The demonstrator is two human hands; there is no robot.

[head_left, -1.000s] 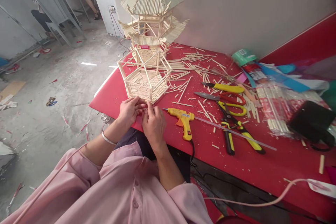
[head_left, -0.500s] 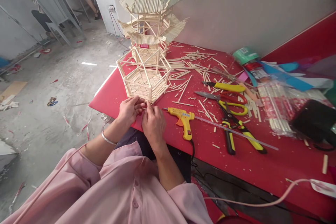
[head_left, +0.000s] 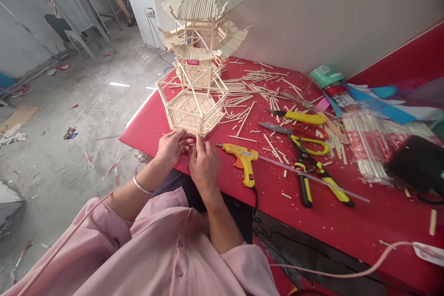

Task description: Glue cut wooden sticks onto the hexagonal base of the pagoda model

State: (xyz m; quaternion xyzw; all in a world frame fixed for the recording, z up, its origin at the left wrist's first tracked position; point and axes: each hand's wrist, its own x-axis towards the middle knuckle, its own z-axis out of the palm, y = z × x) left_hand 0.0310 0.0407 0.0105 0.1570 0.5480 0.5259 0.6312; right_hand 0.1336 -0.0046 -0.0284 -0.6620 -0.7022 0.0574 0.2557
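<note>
1 hexagonal stick frame (head_left: 189, 105), unroofed, on the near left part of the worktop (head_left: 144, 127); floor laid, uprights, rails and diagonals in place; 1 taller stick tower (head_left: 194, 52), directly behind, 2 levels of roofing fitted; judged against it, the frame is part-built, its covering outstanding; left hand (head_left: 172, 149) and right hand (head_left: 204, 162), together at the frame's near edge, fingers curled; whether they pinch a small piece, cannot tell; 1 yellow glue gun (head_left: 244, 159), lying beside the right hand, unheld; loose sticks (head_left: 246, 118), many, unused.
</note>
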